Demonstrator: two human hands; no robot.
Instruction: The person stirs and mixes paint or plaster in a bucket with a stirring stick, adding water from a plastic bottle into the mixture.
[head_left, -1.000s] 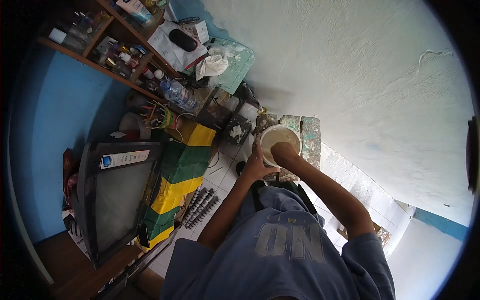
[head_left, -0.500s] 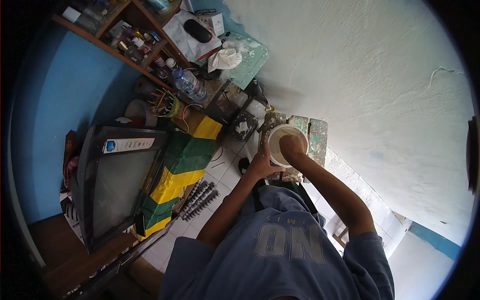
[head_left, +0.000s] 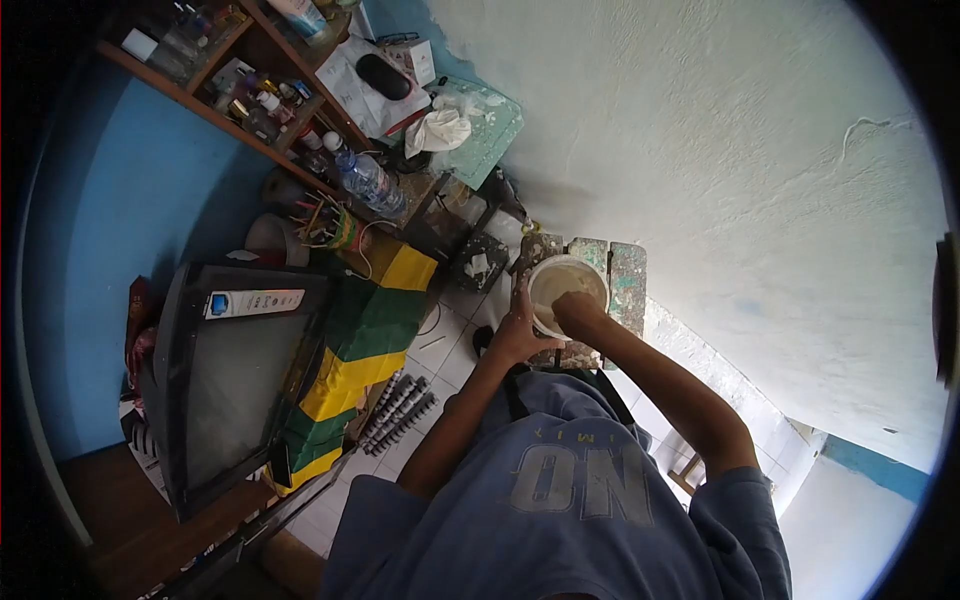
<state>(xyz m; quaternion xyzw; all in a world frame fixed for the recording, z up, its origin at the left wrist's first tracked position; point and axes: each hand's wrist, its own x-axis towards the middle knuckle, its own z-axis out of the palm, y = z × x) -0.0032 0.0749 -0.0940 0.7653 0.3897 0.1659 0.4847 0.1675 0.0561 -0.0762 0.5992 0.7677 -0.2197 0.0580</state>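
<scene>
A round white bucket (head_left: 597, 277) stands on a paint-spattered wooden stool (head_left: 628, 290) close to the wall. Pale, off-white material (head_left: 552, 287) shows inside it. Along the bucket's near left side, my left hand (head_left: 520, 335) is wrapped with the thumb and fingers spread around the wall, gripping it. My right hand (head_left: 580, 314) reaches in over the near rim with its fingers curled into a fist. I cannot tell what those fingers hold, as the hand hides it.
White plaster wall (head_left: 720, 150) rises behind and right of the stool. To the left are a television (head_left: 245, 370), a green and yellow cloth (head_left: 375, 320) and a shelf of bottles (head_left: 270, 100). A dark, paint-spotted box (head_left: 480, 262) sits left of the stool, over white floor tiles (head_left: 430, 350).
Inside the bucket, my right hand has shifted toward the near side, uncovering more of the pale contents. My left hand keeps its grip. The whole view has moved slightly.
</scene>
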